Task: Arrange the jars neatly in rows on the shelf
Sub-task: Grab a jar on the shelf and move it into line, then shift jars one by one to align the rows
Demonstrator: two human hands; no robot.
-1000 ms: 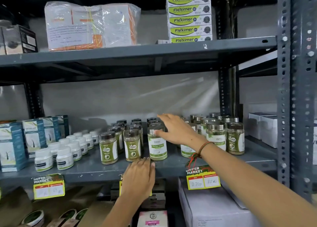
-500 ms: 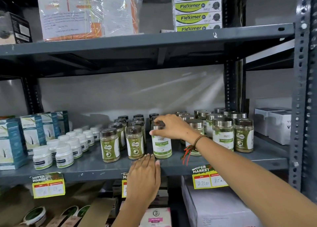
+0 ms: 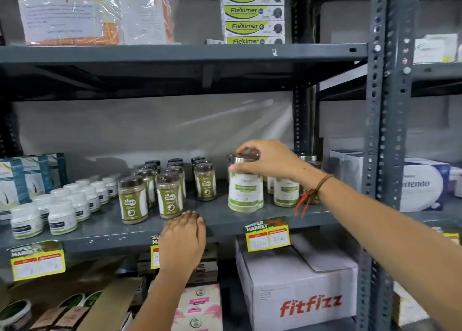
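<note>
Two hands: both at the shelf (image 3: pixel 225 224).
Left hand (image 3: pixel 182 243): flat on the front edge, fingers together, holding nothing — probably bracing.
Right hand (image 3: pixel 265 161): fingers wrapped over the lid of the white-labelled jar (image 3: pixel 243 193), just behind the front edge.
Green-labelled jars (image 3: pixel 160 185): rows running back toward the rear edge — a gap beside them.
Small white bottles (image 3: pixel 62 205): toward the left end.

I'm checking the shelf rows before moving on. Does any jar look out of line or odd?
Yes. The white-labelled, silver-lidded jar gripped by the right hand stands alone at the grey metal shelf's front, between the brown-lidded green jars and its matching group. Nothing looks spilled or tipped.
</note>
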